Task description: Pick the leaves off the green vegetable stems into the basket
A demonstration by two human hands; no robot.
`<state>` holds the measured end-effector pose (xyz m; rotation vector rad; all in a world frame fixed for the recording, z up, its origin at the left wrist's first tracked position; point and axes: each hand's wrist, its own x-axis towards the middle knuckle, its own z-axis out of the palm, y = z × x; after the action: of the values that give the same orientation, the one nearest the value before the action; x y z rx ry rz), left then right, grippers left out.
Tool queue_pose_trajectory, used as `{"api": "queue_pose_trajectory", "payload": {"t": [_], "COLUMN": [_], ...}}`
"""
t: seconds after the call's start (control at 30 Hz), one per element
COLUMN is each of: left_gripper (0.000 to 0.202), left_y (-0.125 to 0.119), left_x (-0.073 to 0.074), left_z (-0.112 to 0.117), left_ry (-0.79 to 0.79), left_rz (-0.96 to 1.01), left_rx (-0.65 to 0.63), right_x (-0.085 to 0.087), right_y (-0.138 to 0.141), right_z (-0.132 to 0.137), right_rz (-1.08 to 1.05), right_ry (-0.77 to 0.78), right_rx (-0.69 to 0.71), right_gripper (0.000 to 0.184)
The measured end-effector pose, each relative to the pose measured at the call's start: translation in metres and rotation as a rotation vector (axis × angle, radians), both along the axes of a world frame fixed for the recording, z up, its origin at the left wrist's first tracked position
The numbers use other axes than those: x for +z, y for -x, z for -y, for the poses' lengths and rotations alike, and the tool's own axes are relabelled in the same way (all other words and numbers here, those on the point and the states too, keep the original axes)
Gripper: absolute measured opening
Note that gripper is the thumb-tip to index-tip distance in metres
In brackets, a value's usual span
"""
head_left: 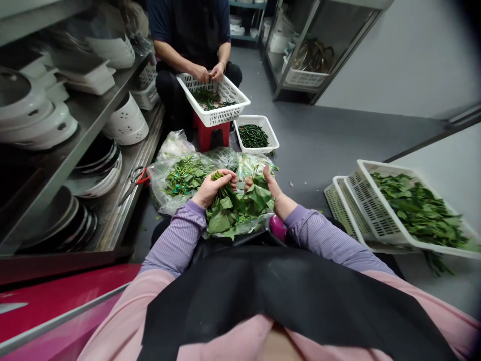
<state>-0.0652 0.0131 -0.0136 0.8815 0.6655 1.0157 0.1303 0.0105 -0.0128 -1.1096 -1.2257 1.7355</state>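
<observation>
My left hand [214, 186] is closed around the stems of a bunch of leafy greens [236, 208] that rests on my lap. My right hand [271, 186] grips the same bunch from the right side, fingers curled into the leaves. The bunch lies partly on a clear plastic bag [176, 193] that also holds more green stems [184, 176]. Both sleeves are striped purple, over a black apron.
A white basket of picked leaves [417, 208] stands at my right on stacked baskets. Across from me a seated person works over a white basket [218, 103] on a red stool; a smaller basket [255, 134] sits beside it. Steel shelves with dishes and scissors [133, 183] line the left.
</observation>
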Motion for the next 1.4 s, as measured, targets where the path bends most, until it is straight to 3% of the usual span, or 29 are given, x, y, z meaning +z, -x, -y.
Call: {"api": "queue_pose_trajectory", "payload": {"t": [0.13, 0.4, 0.53, 0.8, 0.97, 1.1, 1.4], "left_gripper": [0.026, 0.022, 0.023, 0.043, 0.044, 0.051, 0.032], "left_y": [0.000, 0.000, 0.000, 0.005, 0.001, 0.001, 0.004], "left_x": [0.002, 0.002, 0.005, 0.004, -0.001, 0.006, 0.009], "left_z": [0.001, 0.002, 0.004, -0.001, -0.002, 0.003, 0.003], "left_ry": [-0.028, -0.136, -0.144, -0.115, -0.154, -0.195, -0.289], "left_rz": [0.056, 0.116, 0.091, -0.011, -0.223, -0.278, -0.343], "left_rx": [0.025, 0.023, 0.012, 0.009, 0.054, -0.013, 0.029], "right_x": [0.007, 0.006, 0.003, 0.013, 0.019, 0.023, 0.016], "right_y": [0.006, 0.035, 0.041, 0.020, 0.009, 0.006, 0.002], "right_z": [0.007, 0.017, 0.022, 0.010, 0.005, 0.003, 0.001], "right_rz": [-0.027, 0.332, 0.422, 0.257, 0.207, 0.218, 0.173], "right_ry": [0.094, -0.397, -0.473, -0.196, -0.028, 0.025, 0.117], "right_rx": [0.032, -0.075, -0.126, -0.217, -0.010, 0.071, 0.246], "right_gripper": [0.038, 0.029, 0.018, 0.025, 0.026, 0.023, 0.022]}}
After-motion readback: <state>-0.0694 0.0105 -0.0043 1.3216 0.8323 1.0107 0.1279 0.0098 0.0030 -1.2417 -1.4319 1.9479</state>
